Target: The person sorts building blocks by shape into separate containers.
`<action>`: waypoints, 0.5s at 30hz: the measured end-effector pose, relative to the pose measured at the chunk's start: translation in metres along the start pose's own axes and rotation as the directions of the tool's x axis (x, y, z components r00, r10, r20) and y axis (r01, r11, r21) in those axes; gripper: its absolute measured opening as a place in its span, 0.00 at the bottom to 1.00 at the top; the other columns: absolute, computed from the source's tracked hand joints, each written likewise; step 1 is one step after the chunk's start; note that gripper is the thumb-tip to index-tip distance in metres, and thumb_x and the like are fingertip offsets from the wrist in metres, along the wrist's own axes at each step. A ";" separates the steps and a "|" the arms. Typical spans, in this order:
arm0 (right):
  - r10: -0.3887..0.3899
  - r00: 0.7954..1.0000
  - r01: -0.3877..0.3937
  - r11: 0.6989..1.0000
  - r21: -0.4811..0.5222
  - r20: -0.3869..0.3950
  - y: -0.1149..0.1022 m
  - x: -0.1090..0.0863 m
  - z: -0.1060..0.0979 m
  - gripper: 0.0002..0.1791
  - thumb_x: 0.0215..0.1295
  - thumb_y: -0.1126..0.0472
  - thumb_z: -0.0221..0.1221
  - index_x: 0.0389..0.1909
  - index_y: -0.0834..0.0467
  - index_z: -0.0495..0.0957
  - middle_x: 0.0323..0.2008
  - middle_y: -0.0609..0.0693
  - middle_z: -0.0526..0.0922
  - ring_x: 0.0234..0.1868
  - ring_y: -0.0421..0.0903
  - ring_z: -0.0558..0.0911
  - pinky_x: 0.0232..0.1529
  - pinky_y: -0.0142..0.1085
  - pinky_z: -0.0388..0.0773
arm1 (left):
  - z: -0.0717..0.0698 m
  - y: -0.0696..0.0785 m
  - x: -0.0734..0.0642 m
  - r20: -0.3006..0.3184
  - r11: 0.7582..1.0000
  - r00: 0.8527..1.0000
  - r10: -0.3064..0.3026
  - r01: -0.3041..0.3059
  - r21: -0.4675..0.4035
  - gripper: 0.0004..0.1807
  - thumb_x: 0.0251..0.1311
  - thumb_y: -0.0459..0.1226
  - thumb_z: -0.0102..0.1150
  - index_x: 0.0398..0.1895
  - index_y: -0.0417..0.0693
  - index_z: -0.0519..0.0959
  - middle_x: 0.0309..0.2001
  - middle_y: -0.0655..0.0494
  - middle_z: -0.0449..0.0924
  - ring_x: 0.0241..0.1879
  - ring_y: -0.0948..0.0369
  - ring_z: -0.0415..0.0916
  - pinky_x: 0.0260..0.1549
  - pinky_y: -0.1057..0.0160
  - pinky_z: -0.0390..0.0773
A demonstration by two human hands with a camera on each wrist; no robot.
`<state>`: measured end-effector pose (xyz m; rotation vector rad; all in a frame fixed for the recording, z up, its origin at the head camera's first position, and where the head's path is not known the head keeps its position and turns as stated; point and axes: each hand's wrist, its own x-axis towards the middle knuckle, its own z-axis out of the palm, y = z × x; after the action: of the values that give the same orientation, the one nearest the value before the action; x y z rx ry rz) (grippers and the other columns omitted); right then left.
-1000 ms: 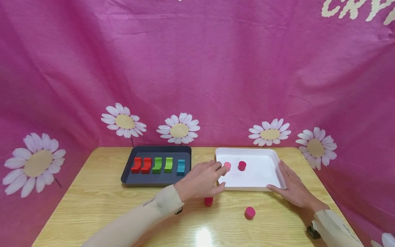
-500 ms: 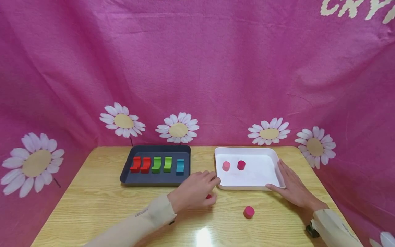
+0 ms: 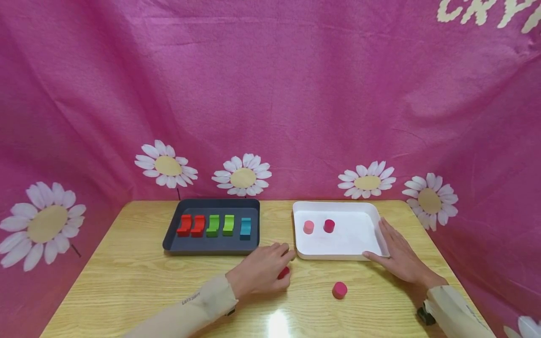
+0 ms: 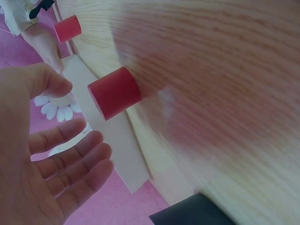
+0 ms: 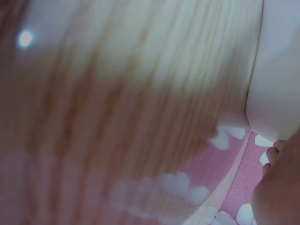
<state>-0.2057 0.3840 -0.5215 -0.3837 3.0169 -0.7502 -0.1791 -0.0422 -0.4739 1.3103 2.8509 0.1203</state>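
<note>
My left hand reaches over a red cylinder block on the table, which it partly hides in the head view. In the left wrist view that red cylinder stands just beyond the parted thumb and loosely bent fingers, with a gap between. My right hand lies with extended fingers along the right side of the white tray, its thumb at the front right corner. Inside the tray sit a light pink cylinder and a crimson one. Another crimson cylinder stands on the table in front.
To the left is a dark grey tray holding a row of curved blocks: two red, two green and one blue. A pink flowered cloth hangs behind the wooden table.
My left hand has moved from the white tray's left end down and left, to the red cylinder on the table. The right hand stays at the tray's side.
</note>
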 end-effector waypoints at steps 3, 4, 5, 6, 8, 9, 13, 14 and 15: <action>0.006 1.000 -0.006 1.000 -0.004 0.001 0.000 0.000 0.001 0.66 0.70 0.34 0.65 0.87 0.61 0.32 0.87 0.65 0.37 0.84 0.72 0.44 0.80 0.71 0.39 | 0.003 -0.001 -0.001 0.013 1.000 1.000 0.002 -0.002 -0.021 0.24 0.74 0.50 0.60 0.68 0.53 0.78 0.62 0.54 0.80 0.57 0.60 0.80 0.59 0.60 0.84; 0.008 1.000 -0.008 1.000 -0.004 0.002 0.000 0.000 0.001 0.66 0.70 0.34 0.65 0.87 0.61 0.32 0.87 0.65 0.37 0.84 0.72 0.44 0.80 0.71 0.39 | 0.003 0.000 -0.001 0.014 1.000 1.000 0.005 -0.005 -0.029 0.23 0.74 0.49 0.60 0.67 0.53 0.78 0.62 0.55 0.80 0.56 0.60 0.80 0.59 0.61 0.84; 0.010 1.000 -0.010 1.000 -0.003 0.003 0.000 0.000 0.001 0.66 0.70 0.34 0.65 0.87 0.61 0.32 0.87 0.65 0.37 0.84 0.72 0.44 0.80 0.72 0.40 | 0.004 0.000 -0.001 0.014 0.999 1.000 0.010 -0.009 -0.037 0.22 0.74 0.49 0.60 0.66 0.53 0.79 0.60 0.55 0.81 0.54 0.61 0.80 0.58 0.62 0.84; 0.012 1.000 -0.012 1.000 -0.006 0.005 0.000 0.000 0.001 0.66 0.70 0.33 0.65 0.87 0.61 0.32 0.87 0.65 0.37 0.84 0.72 0.44 0.80 0.72 0.40 | 0.005 0.000 -0.001 0.015 0.999 1.000 0.012 -0.012 -0.046 0.21 0.74 0.48 0.60 0.65 0.53 0.79 0.59 0.56 0.81 0.52 0.62 0.79 0.57 0.64 0.84; 0.018 1.000 -0.018 1.000 -0.011 0.009 -0.001 0.000 0.000 0.66 0.70 0.33 0.65 0.87 0.61 0.32 0.87 0.65 0.37 0.84 0.72 0.44 0.79 0.72 0.41 | 0.006 0.000 -0.002 0.010 0.998 1.000 0.024 -0.024 -0.057 0.18 0.73 0.47 0.61 0.61 0.53 0.79 0.55 0.57 0.80 0.48 0.64 0.78 0.53 0.67 0.84; 0.018 1.000 -0.018 1.000 -0.011 0.011 -0.001 0.000 0.000 0.66 0.70 0.33 0.65 0.87 0.61 0.32 0.87 0.65 0.36 0.84 0.72 0.44 0.79 0.72 0.41 | 0.006 0.000 -0.002 0.008 0.998 1.000 0.028 -0.028 -0.064 0.17 0.73 0.47 0.61 0.60 0.53 0.79 0.53 0.58 0.80 0.46 0.64 0.77 0.51 0.68 0.84; 0.017 1.000 -0.017 1.000 -0.014 0.011 -0.001 0.000 0.000 0.66 0.70 0.33 0.64 0.87 0.62 0.32 0.87 0.65 0.37 0.84 0.72 0.43 0.79 0.72 0.41 | 0.008 0.000 -0.001 -0.006 0.997 0.999 0.041 -0.041 -0.068 0.14 0.72 0.45 0.62 0.56 0.53 0.80 0.49 0.59 0.79 0.41 0.65 0.74 0.46 0.71 0.83; 0.017 1.000 -0.017 1.000 -0.013 0.010 -0.002 0.001 0.000 0.66 0.70 0.33 0.64 0.87 0.62 0.32 0.87 0.65 0.37 0.84 0.72 0.44 0.79 0.73 0.41 | 0.008 0.000 -0.001 -0.009 0.997 0.999 0.041 -0.042 -0.066 0.14 0.72 0.45 0.62 0.56 0.53 0.80 0.48 0.59 0.79 0.41 0.65 0.74 0.45 0.71 0.83; 0.017 1.000 -0.016 1.000 -0.013 0.008 -0.002 0.001 -0.001 0.66 0.70 0.33 0.64 0.87 0.62 0.32 0.87 0.65 0.37 0.84 0.72 0.44 0.79 0.73 0.41 | 0.009 0.000 0.000 -0.011 0.997 0.999 0.041 -0.042 -0.062 0.14 0.72 0.45 0.62 0.56 0.52 0.80 0.47 0.59 0.79 0.40 0.66 0.74 0.44 0.71 0.83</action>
<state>-0.2059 0.3827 -0.5201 -0.3609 3.0147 -0.7262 -0.1782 -0.0418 -0.4825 1.3613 2.8043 0.2140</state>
